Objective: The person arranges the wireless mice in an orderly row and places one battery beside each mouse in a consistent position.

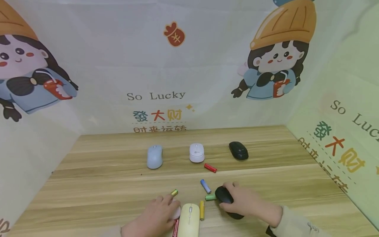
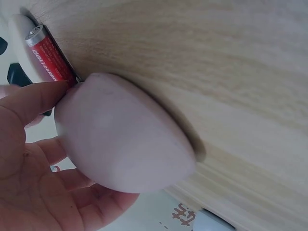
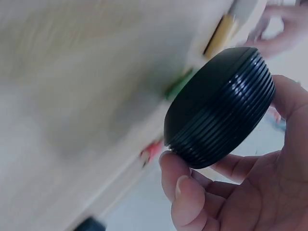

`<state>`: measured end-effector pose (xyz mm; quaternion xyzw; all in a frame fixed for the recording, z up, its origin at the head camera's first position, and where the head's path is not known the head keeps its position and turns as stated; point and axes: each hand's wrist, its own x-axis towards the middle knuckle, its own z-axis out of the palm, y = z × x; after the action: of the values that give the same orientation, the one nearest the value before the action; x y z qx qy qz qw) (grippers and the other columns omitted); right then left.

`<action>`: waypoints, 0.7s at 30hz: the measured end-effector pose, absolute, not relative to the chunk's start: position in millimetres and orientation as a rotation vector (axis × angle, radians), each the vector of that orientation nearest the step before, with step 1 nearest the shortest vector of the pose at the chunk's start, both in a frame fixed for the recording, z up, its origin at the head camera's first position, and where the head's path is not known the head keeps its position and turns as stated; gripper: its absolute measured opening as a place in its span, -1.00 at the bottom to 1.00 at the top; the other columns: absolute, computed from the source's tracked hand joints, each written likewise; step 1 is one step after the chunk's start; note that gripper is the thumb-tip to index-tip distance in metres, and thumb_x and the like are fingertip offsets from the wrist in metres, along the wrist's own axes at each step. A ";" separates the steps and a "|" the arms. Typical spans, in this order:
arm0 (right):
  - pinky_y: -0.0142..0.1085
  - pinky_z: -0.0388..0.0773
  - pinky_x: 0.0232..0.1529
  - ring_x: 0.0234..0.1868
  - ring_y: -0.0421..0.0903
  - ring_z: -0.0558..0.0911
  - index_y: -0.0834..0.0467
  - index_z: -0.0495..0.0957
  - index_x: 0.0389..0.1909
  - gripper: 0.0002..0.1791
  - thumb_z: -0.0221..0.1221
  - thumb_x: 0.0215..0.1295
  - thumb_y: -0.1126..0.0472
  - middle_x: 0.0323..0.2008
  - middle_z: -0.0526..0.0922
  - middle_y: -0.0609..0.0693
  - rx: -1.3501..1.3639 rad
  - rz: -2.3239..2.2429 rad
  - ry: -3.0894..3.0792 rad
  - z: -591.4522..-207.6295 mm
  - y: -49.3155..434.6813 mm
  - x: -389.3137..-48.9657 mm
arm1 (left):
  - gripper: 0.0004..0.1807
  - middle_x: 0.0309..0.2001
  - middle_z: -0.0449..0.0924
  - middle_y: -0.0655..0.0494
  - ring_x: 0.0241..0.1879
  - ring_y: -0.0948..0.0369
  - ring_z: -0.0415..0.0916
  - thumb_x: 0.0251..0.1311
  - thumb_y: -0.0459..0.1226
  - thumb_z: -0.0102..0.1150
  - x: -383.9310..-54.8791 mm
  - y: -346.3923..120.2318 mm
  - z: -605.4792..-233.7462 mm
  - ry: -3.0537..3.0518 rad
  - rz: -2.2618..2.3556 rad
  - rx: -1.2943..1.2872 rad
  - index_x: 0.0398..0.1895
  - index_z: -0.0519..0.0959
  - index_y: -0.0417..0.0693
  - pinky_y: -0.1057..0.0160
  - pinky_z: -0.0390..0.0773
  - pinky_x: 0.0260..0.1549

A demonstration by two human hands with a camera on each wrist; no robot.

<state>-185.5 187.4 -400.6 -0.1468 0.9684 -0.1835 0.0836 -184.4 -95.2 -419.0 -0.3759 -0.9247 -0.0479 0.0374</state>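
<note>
My left hand (image 1: pixel 158 212) grips a pale pink computer mouse (image 2: pixel 122 137), mostly covered by the hand in the head view. Thumb and fingers lie along its sides, and it sits at the wood tabletop. Beside it lies a red battery (image 2: pixel 50 55), next to a pale yellow mouse (image 1: pixel 189 219). My right hand (image 1: pixel 241 200) holds a black mouse (image 3: pixel 216 108) with ribbed sides between thumb and fingers. Whether this mouse touches the table, I cannot tell. A green battery (image 1: pixel 210 197) lies right against its left side in the head view.
A light blue mouse (image 1: pixel 155 157), a white mouse (image 1: pixel 196 152) and another black mouse (image 1: pixel 238 150) stand in a row at the back. Loose batteries include red (image 1: pixel 210 168), blue (image 1: pixel 205 186), yellow (image 1: pixel 202 210) and yellow-green (image 1: pixel 174 192) ones. Printed cloth (image 1: pixel 118 65) walls the table.
</note>
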 end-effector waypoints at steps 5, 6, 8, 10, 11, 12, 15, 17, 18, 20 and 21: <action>-0.17 0.49 -0.49 -0.40 0.01 0.54 0.29 0.39 0.05 -0.35 0.25 0.03 -0.05 -0.23 0.53 0.27 -0.299 -0.489 2.986 -392.3 211.7 -198.0 | -0.69 -0.17 0.47 0.01 -0.38 0.14 0.41 -0.07 -0.20 0.21 -184.0 -94.7 -418.9 -2.798 -0.122 -1.150 -0.20 0.51 -0.04 0.21 0.43 -0.52; -0.16 0.50 -0.48 -0.38 0.03 0.56 0.32 0.38 0.05 -0.34 0.24 0.04 -0.05 -0.23 0.54 0.29 -0.283 -0.471 3.002 -391.3 217.3 -201.5 | -0.69 -0.18 0.47 0.01 -0.38 0.14 0.40 -0.07 -0.20 0.21 -184.0 -94.6 -418.9 -2.794 -0.119 -1.149 -0.20 0.51 -0.04 0.22 0.43 -0.53; -0.12 0.53 -0.44 -0.33 0.11 0.59 0.37 0.37 0.06 -0.32 0.21 0.07 -0.06 -0.20 0.55 0.33 -0.241 -0.425 3.022 -390.5 228.1 -209.1 | -0.69 -0.17 0.47 0.01 -0.38 0.14 0.40 -0.07 -0.20 0.21 -184.1 -94.5 -418.9 -2.794 -0.117 -1.145 -0.19 0.51 -0.04 0.22 0.43 -0.53; -0.09 0.54 -0.40 -0.28 0.16 0.59 0.43 0.33 0.08 -0.28 0.18 0.11 -0.07 -0.18 0.56 0.37 -0.208 -0.400 3.028 -390.7 238.3 -217.3 | -0.68 -0.14 0.48 -0.01 -0.36 0.13 0.41 -0.07 -0.20 0.22 -184.3 -94.7 -419.2 -2.805 -0.116 -1.146 -0.18 0.51 -0.05 0.20 0.44 -0.51; -0.08 0.54 -0.38 -0.26 0.17 0.59 0.45 0.32 0.08 -0.27 0.17 0.12 -0.07 -0.18 0.56 0.38 -0.187 -0.397 3.028 -391.1 242.7 -221.1 | -0.69 -0.14 0.48 -0.02 -0.36 0.13 0.42 -0.06 -0.20 0.21 -184.3 -94.7 -419.2 -2.808 -0.115 -1.147 -0.18 0.51 -0.05 0.20 0.45 -0.51; -0.08 0.54 -0.37 -0.25 0.19 0.59 0.48 0.30 0.09 -0.26 0.15 0.13 -0.08 -0.17 0.55 0.39 -0.167 -0.392 3.024 -391.6 246.7 -224.6 | -0.69 -0.15 0.48 -0.01 -0.37 0.14 0.41 -0.06 -0.21 0.21 -184.3 -94.5 -419.2 -2.809 -0.118 -1.147 -0.18 0.51 -0.05 0.21 0.45 -0.51; -0.06 0.53 -0.34 -0.23 0.20 0.58 0.52 0.27 0.09 -0.24 0.12 0.16 -0.08 -0.15 0.53 0.43 -0.107 -0.406 2.997 -393.4 255.6 -233.6 | -0.70 -0.19 0.47 0.01 -0.39 0.15 0.40 -0.06 -0.21 0.20 -184.0 -94.2 -419.5 -2.794 -0.109 -1.146 -0.20 0.51 -0.05 0.23 0.43 -0.54; -0.06 0.52 -0.33 -0.22 0.20 0.58 0.53 0.28 0.07 -0.25 0.11 0.16 -0.08 -0.13 0.52 0.44 -0.078 -0.413 2.981 -394.1 258.9 -238.5 | -0.72 -0.20 0.47 0.02 -0.41 0.16 0.40 -0.05 -0.22 0.20 -183.6 -93.7 -419.5 -2.782 -0.102 -1.145 -0.21 0.51 -0.06 0.25 0.41 -0.56; -0.07 0.52 -0.33 -0.23 0.19 0.58 0.53 0.28 0.07 -0.25 0.10 0.16 -0.08 -0.13 0.52 0.44 -0.064 -0.411 2.974 -394.9 260.2 -240.9 | -0.72 -0.20 0.47 0.02 -0.41 0.16 0.39 -0.06 -0.22 0.20 -183.6 -93.7 -419.6 -2.778 -0.100 -1.143 -0.21 0.51 -0.06 0.26 0.40 -0.57; -0.09 0.51 -0.36 -0.27 0.15 0.57 0.51 0.29 0.04 -0.27 0.10 0.16 -0.09 -0.16 0.53 0.41 -0.046 -0.408 2.963 -396.4 261.9 -245.4 | -0.72 -0.19 0.47 0.01 -0.41 0.16 0.40 -0.05 -0.22 0.20 -183.4 -93.9 -419.7 -2.777 -0.099 -1.143 -0.21 0.51 -0.06 0.27 0.40 -0.58; -0.10 0.50 -0.37 -0.29 0.12 0.57 0.51 0.30 0.03 -0.27 0.09 0.15 -0.09 -0.17 0.53 0.41 -0.038 -0.408 2.957 -397.1 262.5 -247.0 | -0.72 -0.20 0.47 0.02 -0.41 0.16 0.39 -0.05 -0.22 0.20 -183.3 -94.0 -419.6 -2.779 -0.103 -1.146 -0.21 0.51 -0.06 0.27 0.40 -0.58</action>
<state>-247.0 262.5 -397.1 -0.0128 0.9875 -0.1361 0.0780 -183.3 -94.0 -419.6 -0.3801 -0.9219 -0.0343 0.0669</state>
